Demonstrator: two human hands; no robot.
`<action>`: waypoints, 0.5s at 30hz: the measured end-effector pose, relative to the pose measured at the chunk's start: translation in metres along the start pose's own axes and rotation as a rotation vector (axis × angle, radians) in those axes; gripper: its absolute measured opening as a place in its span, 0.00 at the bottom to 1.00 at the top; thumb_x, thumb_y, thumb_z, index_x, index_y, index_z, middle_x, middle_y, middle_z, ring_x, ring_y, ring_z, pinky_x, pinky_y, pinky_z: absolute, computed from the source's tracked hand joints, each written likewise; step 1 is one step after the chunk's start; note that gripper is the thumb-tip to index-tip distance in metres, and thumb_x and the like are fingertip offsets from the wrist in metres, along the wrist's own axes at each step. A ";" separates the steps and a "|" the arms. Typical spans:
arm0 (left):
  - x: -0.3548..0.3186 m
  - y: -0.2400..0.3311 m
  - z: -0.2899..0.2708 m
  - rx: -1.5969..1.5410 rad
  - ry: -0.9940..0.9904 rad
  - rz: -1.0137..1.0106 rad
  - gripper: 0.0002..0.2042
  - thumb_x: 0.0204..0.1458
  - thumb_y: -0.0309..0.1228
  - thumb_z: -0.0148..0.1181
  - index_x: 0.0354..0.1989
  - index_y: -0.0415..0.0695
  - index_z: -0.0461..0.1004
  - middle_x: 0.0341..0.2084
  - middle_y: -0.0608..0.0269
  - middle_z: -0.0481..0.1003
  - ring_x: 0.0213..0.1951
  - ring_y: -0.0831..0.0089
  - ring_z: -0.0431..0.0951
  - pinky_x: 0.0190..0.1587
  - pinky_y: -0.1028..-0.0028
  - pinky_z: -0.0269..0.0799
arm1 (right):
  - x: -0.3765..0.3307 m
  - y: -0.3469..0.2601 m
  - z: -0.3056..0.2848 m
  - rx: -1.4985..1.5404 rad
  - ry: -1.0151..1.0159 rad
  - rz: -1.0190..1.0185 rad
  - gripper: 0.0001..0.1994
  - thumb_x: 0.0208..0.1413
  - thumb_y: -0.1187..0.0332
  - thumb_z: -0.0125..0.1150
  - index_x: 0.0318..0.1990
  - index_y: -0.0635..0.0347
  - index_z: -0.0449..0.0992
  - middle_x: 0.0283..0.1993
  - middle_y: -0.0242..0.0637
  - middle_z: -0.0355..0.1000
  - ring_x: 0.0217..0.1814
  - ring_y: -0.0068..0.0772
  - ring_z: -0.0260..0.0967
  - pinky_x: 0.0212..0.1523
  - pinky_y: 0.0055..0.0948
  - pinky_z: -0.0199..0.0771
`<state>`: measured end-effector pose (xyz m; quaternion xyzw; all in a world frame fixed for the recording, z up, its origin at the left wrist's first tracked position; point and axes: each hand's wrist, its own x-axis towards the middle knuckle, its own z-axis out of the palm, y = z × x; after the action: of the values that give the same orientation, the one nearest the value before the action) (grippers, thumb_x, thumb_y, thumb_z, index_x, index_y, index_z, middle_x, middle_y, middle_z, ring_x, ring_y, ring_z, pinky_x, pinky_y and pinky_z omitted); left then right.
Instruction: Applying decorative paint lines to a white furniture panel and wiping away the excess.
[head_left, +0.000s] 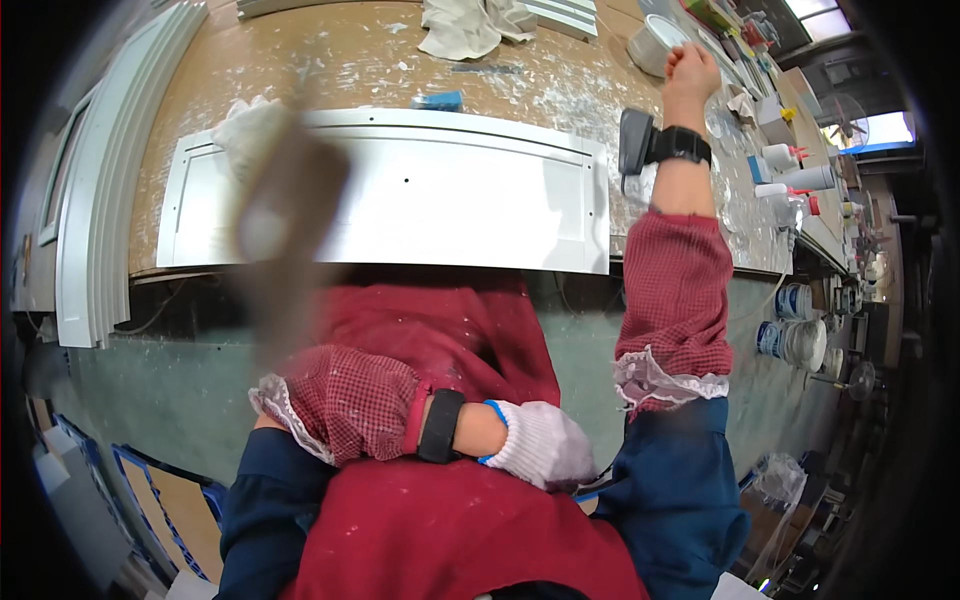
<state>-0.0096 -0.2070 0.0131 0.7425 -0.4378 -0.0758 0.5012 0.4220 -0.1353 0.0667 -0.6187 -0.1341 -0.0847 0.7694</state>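
My bare right hand [692, 74] reaches to the far right of the workbench, its fingers curled against the rim area of a white tub [655, 42]. Whether anything sits in those fingers is hidden. My left hand [542, 444], in a white knit glove with a blue cuff edge, lies across my red apron at the waist; its fingers cannot be made out. Nearest in front of me is a white framed panel [460, 200] with small dark holes, lying flat along the bench edge. A white glove or cloth [246, 135] rests on its left end.
A blurred brown object [290, 200] covers part of the panel. Stacked white mouldings [110, 170] stand left. Beyond the panel lie a blue block [437, 101] and a crumpled cloth [470, 27]. Bottles [782, 157] line the right edge; tubs [800, 343] stand below.
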 end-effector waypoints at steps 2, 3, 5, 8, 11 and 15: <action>0.000 0.025 -0.050 0.182 -0.269 -0.330 0.16 0.49 0.36 0.56 0.47 0.50 0.73 0.29 0.59 0.75 0.29 0.63 0.79 0.27 0.64 0.74 | -0.041 -0.008 0.018 -0.165 -0.401 -0.128 0.04 0.57 0.73 0.55 0.37 0.63 0.73 0.25 0.31 0.71 0.22 0.20 0.65 0.23 0.21 0.65; -0.005 0.023 -0.062 0.202 -0.297 -0.423 0.21 0.51 0.37 0.54 0.55 0.51 0.68 0.31 0.59 0.75 0.31 0.63 0.79 0.27 0.64 0.75 | -0.071 -0.015 0.023 -0.211 -0.651 -0.165 0.05 0.58 0.72 0.55 0.37 0.63 0.74 0.25 0.31 0.72 0.24 0.18 0.67 0.25 0.21 0.66; -0.042 0.016 -0.082 0.155 -0.066 -0.504 0.25 0.53 0.40 0.55 0.60 0.50 0.65 0.35 0.58 0.76 0.36 0.63 0.79 0.31 0.67 0.76 | -0.144 -0.034 0.009 -0.366 -1.060 -0.032 0.07 0.59 0.71 0.54 0.41 0.64 0.74 0.30 0.29 0.72 0.31 0.20 0.68 0.34 0.22 0.69; -0.114 0.013 -0.095 -0.004 0.396 -0.703 0.27 0.50 0.36 0.60 0.60 0.45 0.64 0.41 0.57 0.76 0.41 0.67 0.78 0.42 0.71 0.74 | -0.235 -0.067 -0.035 -0.520 -1.255 -0.295 0.09 0.54 0.74 0.59 0.44 0.62 0.75 0.33 0.40 0.72 0.32 0.33 0.72 0.35 0.28 0.72; -0.176 0.035 -0.091 -0.296 0.773 -0.979 0.26 0.50 0.29 0.62 0.59 0.37 0.64 0.41 0.58 0.75 0.42 0.72 0.76 0.47 0.74 0.71 | -0.286 -0.072 -0.084 0.026 -1.196 0.437 0.06 0.61 0.74 0.51 0.41 0.64 0.73 0.30 0.38 0.71 0.26 0.29 0.67 0.27 0.26 0.67; -0.206 0.057 -0.074 -0.593 1.137 -1.076 0.25 0.50 0.25 0.58 0.57 0.29 0.64 0.41 0.61 0.73 0.43 0.77 0.71 0.50 0.77 0.67 | -0.329 -0.047 -0.108 0.859 -0.489 1.180 0.10 0.66 0.65 0.44 0.37 0.62 0.69 0.22 0.31 0.61 0.19 0.20 0.52 0.19 0.20 0.51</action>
<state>-0.1264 -0.0136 0.0276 0.6128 0.3340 -0.0307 0.7156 0.1065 -0.2622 -0.0132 -0.2358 0.0307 0.5387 0.8083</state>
